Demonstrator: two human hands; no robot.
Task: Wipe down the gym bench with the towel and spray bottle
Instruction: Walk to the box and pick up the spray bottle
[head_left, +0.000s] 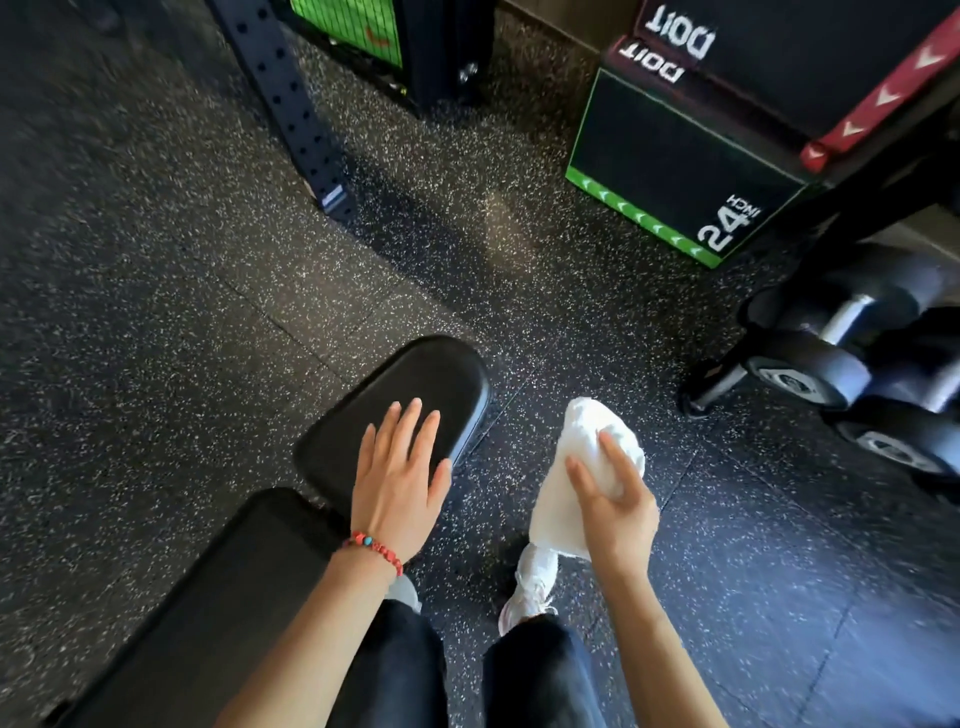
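Observation:
The black padded gym bench runs from the lower left up to the middle of the head view, in two pads with a gap between them. My left hand lies flat and empty on the near end of the far seat pad, fingers spread, a red bead bracelet on the wrist. My right hand hangs over the floor to the right of the bench and grips a bunched white towel. No spray bottle is in view.
Speckled black rubber floor lies all around. A black and green plyo box marked 24 inch stands at the back right. Dumbbells on a rack sit at the right edge. A black perforated rack upright stands at the back. My legs and white shoes are below.

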